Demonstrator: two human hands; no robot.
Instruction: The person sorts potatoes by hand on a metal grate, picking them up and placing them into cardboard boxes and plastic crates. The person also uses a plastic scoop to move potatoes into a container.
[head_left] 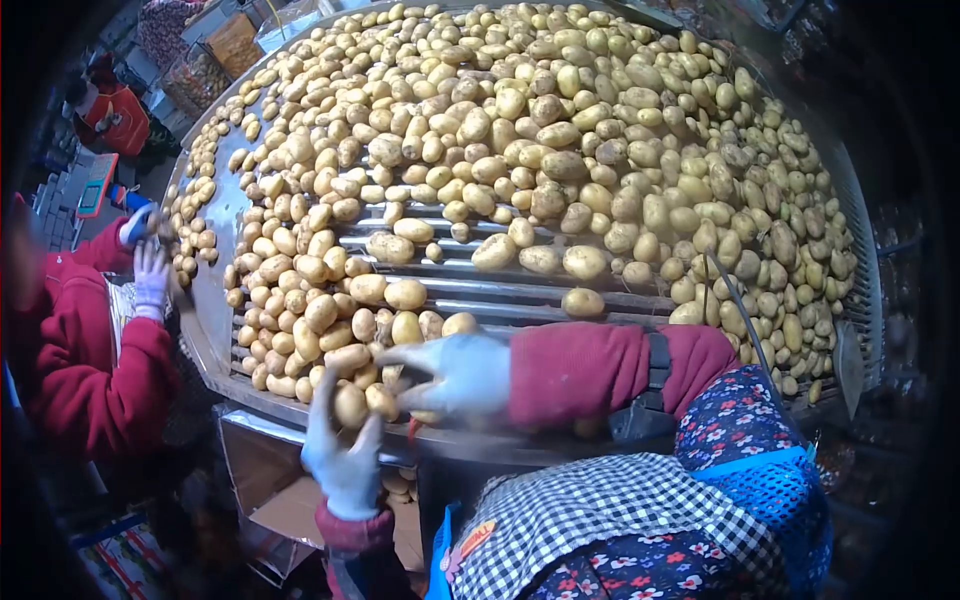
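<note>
Yellow-brown potatoes (586, 262) of mixed sizes, some with dirt on the skin, lie over a big grey metal table with a slatted top (222, 290). Thickest across the middle and right; metal slats show between them near the centre.

Left hand, light blue glove (345, 455), at the near edge of the table, finger and thumb spread upward on either side of a round yellow potato (350, 405). Can't tell if it's gripped or only touched.

Right hand, light blue glove (450, 372), reaches in from the right, blurred, fingers parted and pointing left, not clenched. Fingertips are beside the potatoes next to the left hand; contact unclear.

Both arms have maroon sleeves; a dark band crosses the right one. Black-and-white checked cloth (600, 510) and dark floral fabric (730, 410) at bottom right, blue mesh fabric (770, 510) beside them.

Co-worker in maroon (85, 350) at the left side of the table, gloved hands near its edge by some small potatoes. Another person in a red vest (122, 120) farther back, upper left. Open brown cardboard box (265, 460) below the near edge. Red-and-green flat object (96, 185) behind the co-worker, too small to identify.
</note>
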